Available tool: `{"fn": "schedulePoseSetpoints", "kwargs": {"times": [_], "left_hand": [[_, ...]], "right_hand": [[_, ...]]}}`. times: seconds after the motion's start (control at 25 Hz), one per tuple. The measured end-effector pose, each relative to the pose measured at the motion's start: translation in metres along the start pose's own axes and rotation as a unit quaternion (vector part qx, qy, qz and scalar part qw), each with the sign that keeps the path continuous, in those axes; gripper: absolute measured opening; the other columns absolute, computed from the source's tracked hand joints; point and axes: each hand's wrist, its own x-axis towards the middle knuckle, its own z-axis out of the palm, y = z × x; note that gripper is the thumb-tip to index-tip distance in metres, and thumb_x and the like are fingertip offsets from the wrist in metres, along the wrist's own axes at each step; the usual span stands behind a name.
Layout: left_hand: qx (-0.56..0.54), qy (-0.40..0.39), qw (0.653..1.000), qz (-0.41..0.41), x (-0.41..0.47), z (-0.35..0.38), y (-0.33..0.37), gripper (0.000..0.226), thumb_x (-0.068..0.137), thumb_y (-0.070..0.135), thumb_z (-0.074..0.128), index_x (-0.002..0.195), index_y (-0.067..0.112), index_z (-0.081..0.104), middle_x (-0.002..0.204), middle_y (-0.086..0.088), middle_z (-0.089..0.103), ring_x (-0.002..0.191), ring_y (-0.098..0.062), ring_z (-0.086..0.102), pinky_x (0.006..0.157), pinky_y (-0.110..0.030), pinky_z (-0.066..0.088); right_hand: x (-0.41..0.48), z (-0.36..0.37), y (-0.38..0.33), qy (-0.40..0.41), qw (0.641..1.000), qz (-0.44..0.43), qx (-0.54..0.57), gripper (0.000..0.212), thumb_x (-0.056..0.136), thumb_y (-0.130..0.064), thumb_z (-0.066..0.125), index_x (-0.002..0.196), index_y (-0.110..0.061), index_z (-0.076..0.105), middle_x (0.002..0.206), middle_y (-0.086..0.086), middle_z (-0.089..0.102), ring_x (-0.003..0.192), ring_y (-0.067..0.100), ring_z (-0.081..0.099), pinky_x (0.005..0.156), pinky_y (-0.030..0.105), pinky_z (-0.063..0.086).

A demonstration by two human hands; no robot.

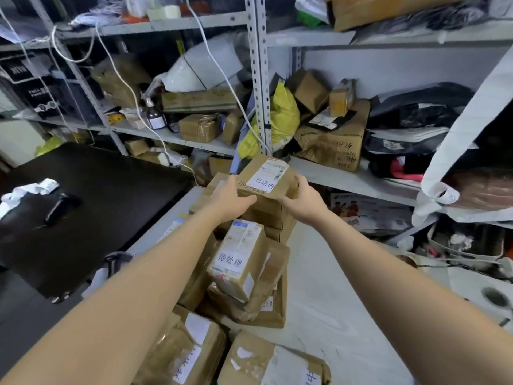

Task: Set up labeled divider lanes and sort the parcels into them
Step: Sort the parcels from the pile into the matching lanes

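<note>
Seen from the head camera, the parcels are brown cardboard boxes, blocky and creased, wrapped in glossy clear tape with white shipping stickers. The top parcel [266, 182] carries a white paper label [263, 185] handwritten with 已完成. It sits on top of a stack at the far end of a row of boxes. Nearer the camera, a tilted box [239, 259] has a paper slip reading 待处理, and more taped boxes lie below it.

The row lies on a white table [327, 307] with a smooth, faintly scuffed top. A black table [105, 190] stands to its left. Behind them, grey perforated metal shelving [259, 79] is crammed with cartons, dark plastic mailers, a yellow bag [286, 118] and a brown bottle [156, 115].

Both arms reach forward. The left hand [231, 200] grips the top parcel's left side, fingers curled round its near edge. The right hand [302, 201] clasps the right side, fingers wrapped over the corner.
</note>
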Motion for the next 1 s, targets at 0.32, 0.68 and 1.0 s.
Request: {"fn": "schedulePoseSetpoints", "kwargs": {"times": [0.32,0.68,1.0], "left_hand": [[-0.084,-0.083,0.993,-0.017,0.096,0.002,-0.024,0.081,0.095,0.046,0.063,0.158,0.011,0.025,0.159,-0.008,0.036,0.142,-0.029,0.04,0.103,-0.036,0.038],[-0.083,-0.062,0.991,0.082,0.111,0.02,-0.031,0.056,0.09,0.053,0.062,0.131,0.018,0.047,0.128,-0.004,0.062,0.114,-0.028,0.06,0.095,-0.046,0.052],[-0.042,-0.024,0.987,0.154,0.061,0.019,0.034,0.064,0.086,0.062,0.062,0.134,0.023,0.046,0.127,-0.002,0.063,0.113,-0.029,0.06,0.096,-0.046,0.051]], "right_hand": [[0.031,0.033,-0.011,0.059,0.986,0.111,0.114,0.067,0.088,-0.047,0.07,0.148,-0.029,0.045,0.138,-0.006,0.059,0.118,0.018,0.06,0.098,0.037,0.054],[0.029,0.04,-0.025,0.124,0.957,0.173,0.197,0.059,0.088,-0.035,0.07,0.144,-0.036,0.052,0.121,-0.01,0.066,0.098,0.015,0.066,0.079,0.039,0.064],[-0.03,-0.008,-0.021,0.201,0.937,0.149,0.243,0.049,0.087,-0.034,0.069,0.134,-0.044,0.059,0.115,-0.017,0.069,0.101,0.014,0.068,0.073,0.034,0.061]]}}
